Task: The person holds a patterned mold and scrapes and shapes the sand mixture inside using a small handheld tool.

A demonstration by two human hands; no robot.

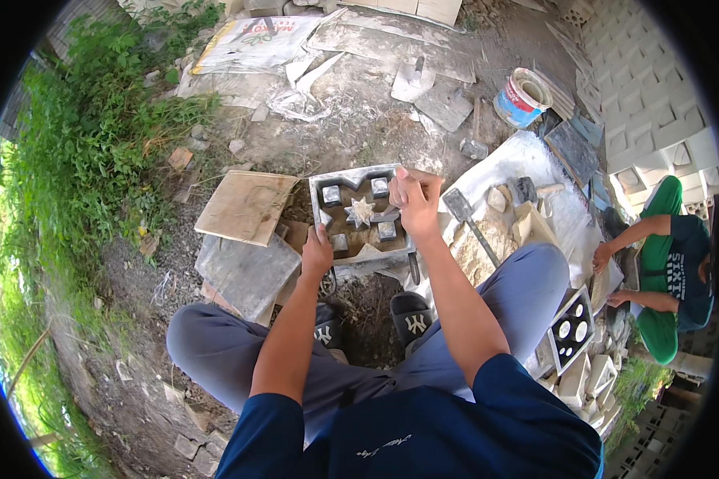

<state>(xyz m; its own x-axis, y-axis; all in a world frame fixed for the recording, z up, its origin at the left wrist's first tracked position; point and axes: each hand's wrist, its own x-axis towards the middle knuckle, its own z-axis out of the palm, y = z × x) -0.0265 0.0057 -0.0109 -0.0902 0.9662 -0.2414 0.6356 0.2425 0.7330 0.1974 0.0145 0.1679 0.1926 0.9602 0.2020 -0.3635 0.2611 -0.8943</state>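
A square grey block mould (359, 170) lies between my feet and the far ground, its inside holding a star-shaped core (360, 212) and several small square blocks (387, 231). Around the mould's left wall my left hand (318, 252) is closed, fingers at the rim. Over the far right corner my right hand (416, 199) is closed with curled fingers; what it holds, if anything, is hidden. Dark metal handles (414, 269) show at the mould's near side.
Flat boards (248, 206) lie to the left. On the right are a white sack (527, 160), sandy material (481, 254), a long-handled hammer (471, 223) and a paint bucket (522, 97). A trowel (413, 80) lies farther off. Another person (671, 263) crouches at right beside a patterned mould (571, 330).
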